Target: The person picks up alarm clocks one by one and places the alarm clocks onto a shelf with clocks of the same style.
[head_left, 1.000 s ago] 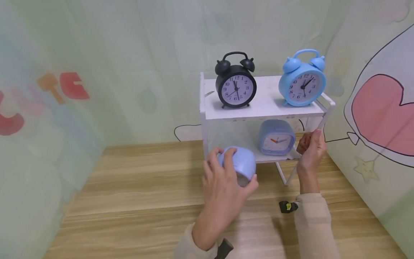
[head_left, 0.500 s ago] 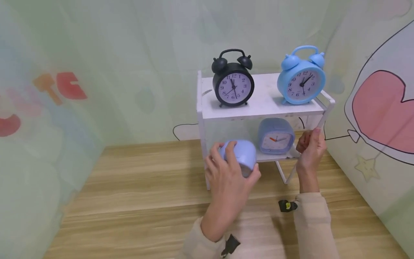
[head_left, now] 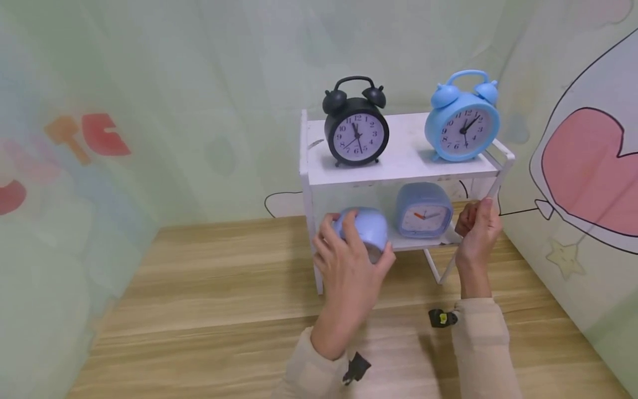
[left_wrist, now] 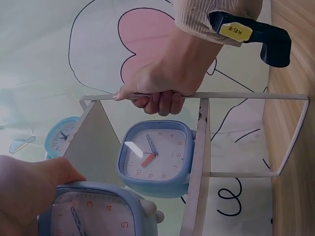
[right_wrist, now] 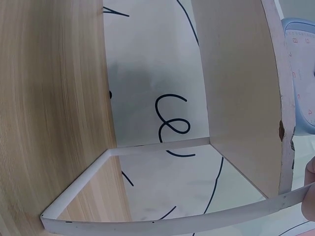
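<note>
My left hand [head_left: 348,270] grips a rounded periwinkle-blue alarm clock [head_left: 370,224] from above, its fingers and thumb around the body. The clock is tilted at the left end of the white two-tier shelf's [head_left: 406,166] lower tier. In the left wrist view the white dial of this held clock [left_wrist: 98,219] shows, with small feet at its edge. My right hand [head_left: 477,238] holds the shelf's right side bar, fingers curled round it. A matching blue square clock [head_left: 426,213] stands on the lower tier, between the two hands.
On the top tier stand a black twin-bell alarm clock [head_left: 356,130] at left and a light-blue twin-bell alarm clock [head_left: 463,124] at right. The shelf stands on a wood-grain table [head_left: 214,288], near printed cloth walls [head_left: 239,111] behind and at the sides.
My left hand has carried the tilted clock upward and inward to the lower tier. The right hand keeps its hold on the side bar. The view has shifted slightly.
</note>
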A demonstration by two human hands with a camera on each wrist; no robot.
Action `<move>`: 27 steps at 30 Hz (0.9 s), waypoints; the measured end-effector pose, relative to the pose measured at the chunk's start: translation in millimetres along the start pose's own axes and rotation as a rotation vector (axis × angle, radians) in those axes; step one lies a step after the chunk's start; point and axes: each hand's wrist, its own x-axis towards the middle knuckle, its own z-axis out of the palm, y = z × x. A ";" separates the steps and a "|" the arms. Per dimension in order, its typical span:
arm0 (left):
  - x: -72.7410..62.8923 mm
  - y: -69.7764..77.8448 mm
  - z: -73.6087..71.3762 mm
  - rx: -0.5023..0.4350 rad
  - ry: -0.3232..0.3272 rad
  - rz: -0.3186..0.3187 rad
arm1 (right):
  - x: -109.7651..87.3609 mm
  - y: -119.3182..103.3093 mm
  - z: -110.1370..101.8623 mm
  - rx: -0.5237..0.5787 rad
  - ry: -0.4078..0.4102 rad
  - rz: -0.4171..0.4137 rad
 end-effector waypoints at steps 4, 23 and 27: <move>3.7 -1.0 1.7 -0.002 0.014 -0.009 | -0.9 -0.1 -0.2 -0.002 -0.008 0.004; 16.8 1.6 20.7 0.048 0.035 -0.024 | -0.5 -0.7 -2.2 -0.017 -0.015 0.000; 18.4 1.5 21.7 0.054 0.019 -0.035 | 0.0 0.3 -2.3 -0.023 -0.020 -0.004</move>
